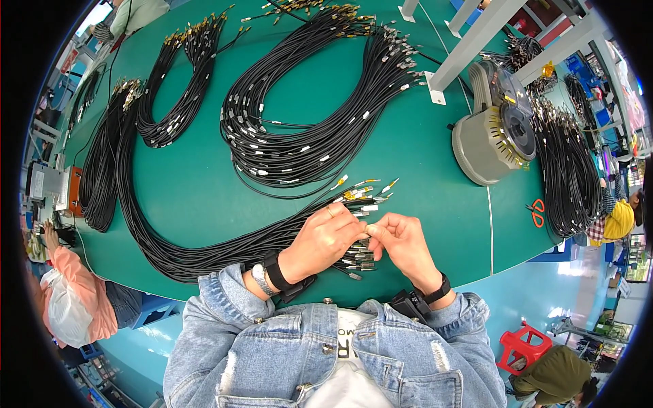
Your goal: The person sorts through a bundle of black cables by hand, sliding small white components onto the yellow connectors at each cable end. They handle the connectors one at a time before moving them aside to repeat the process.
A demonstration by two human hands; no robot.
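My left hand (pixel 325 238) lies over the connector ends of a long bundle of black cables (pixel 204 260), its fingers closed in a pinch. My right hand (pixel 403 245) meets it fingertip to fingertip, thumb and forefinger pressed together. Between them is the end of one cable, mostly hidden by the fingers. White-labelled and yellow-tipped connectors (pixel 357 194) fan out just beyond my hands, and metal-tipped ends (pixel 360 257) show below them. The bundle curves away to the left and up to another group of connector ends (pixel 128 92).
More looped black cables (pixel 286 153) lie on the green table (pixel 408 160), with a smaller bundle (pixel 166 122) at far left. A grey tape dispenser (pixel 476 146) stands at right, near orange-handled scissors (pixel 537 213) and hanging cables (pixel 571 177). A metal frame post (pixel 469 47) rises behind.
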